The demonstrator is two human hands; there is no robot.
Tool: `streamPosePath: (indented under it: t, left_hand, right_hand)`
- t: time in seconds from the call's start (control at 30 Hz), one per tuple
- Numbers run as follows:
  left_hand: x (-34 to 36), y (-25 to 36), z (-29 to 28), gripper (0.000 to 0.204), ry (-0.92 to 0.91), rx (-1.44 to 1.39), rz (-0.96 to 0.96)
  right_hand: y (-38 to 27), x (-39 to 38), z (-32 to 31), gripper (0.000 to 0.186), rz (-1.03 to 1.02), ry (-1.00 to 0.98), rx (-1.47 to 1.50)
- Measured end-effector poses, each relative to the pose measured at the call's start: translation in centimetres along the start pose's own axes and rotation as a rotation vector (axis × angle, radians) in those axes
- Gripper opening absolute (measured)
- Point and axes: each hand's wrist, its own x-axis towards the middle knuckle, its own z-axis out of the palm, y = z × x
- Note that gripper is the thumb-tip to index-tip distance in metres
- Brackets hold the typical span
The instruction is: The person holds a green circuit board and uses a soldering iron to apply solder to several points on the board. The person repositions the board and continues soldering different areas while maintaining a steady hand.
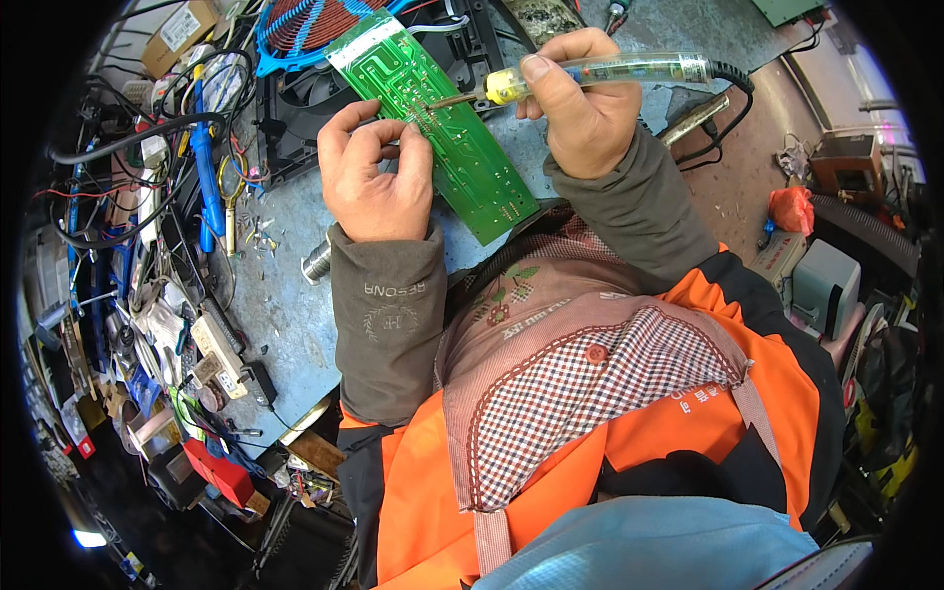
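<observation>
A long green circuit board (472,182) lies slantwise before me, its far end over a black fan-like housing (295,113) with a copper-coloured coil in a blue frame (313,29). My right hand (588,113) grips a soldering iron (639,69) with a clear handle and yellow collar. Its tip points left and meets the middle of the board, close to my left fingertips. My left hand (379,177) rests at the board's left edge, fingers curled in and thumb bent toward them. Whatever those fingers may pinch is too small or hidden to make out.
Tangled cables, a blue-handled tool (205,167) and a power strip (218,354) crowd the left of the blue-grey bench (295,285). A small metal spool (317,264) stands by my left sleeve. The iron's black cord (742,98) loops over the bench's right edge. A red box (218,474) lies lower left.
</observation>
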Motion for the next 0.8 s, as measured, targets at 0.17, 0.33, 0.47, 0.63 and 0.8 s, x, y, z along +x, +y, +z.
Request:
streamPosePath:
  t: [0.17, 0.33, 0.47, 0.63, 0.8]
  left_hand:
    - [0.06, 0.11, 0.0, 0.009, -0.002, 0.013, 0.006]
    - [-0.02, -0.07, 0.01, 0.009, -0.001, 0.008, 0.0]
    - [0.0, -0.05, 0.06, 0.009, 0.003, 0.002, 0.0]
    - [0.09, 0.03, -0.06, 0.008, -0.004, 0.03, 0.02]
    - [0.05, 0.03, -0.09, 0.009, -0.006, 0.029, 0.021]
  right_hand:
    - [0.13, -0.01, -0.02, 0.018, -0.065, -0.018, -0.046]
    - [-0.04, -0.04, 0.01, 0.018, -0.017, -0.01, -0.044]
    - [0.09, -0.02, 0.03, 0.018, -0.016, -0.01, -0.027]
    - [0.07, 0.09, 0.03, 0.017, -0.043, -0.017, -0.025]
    - [-0.06, -0.12, 0.05, 0.015, -0.043, 0.012, 0.055]
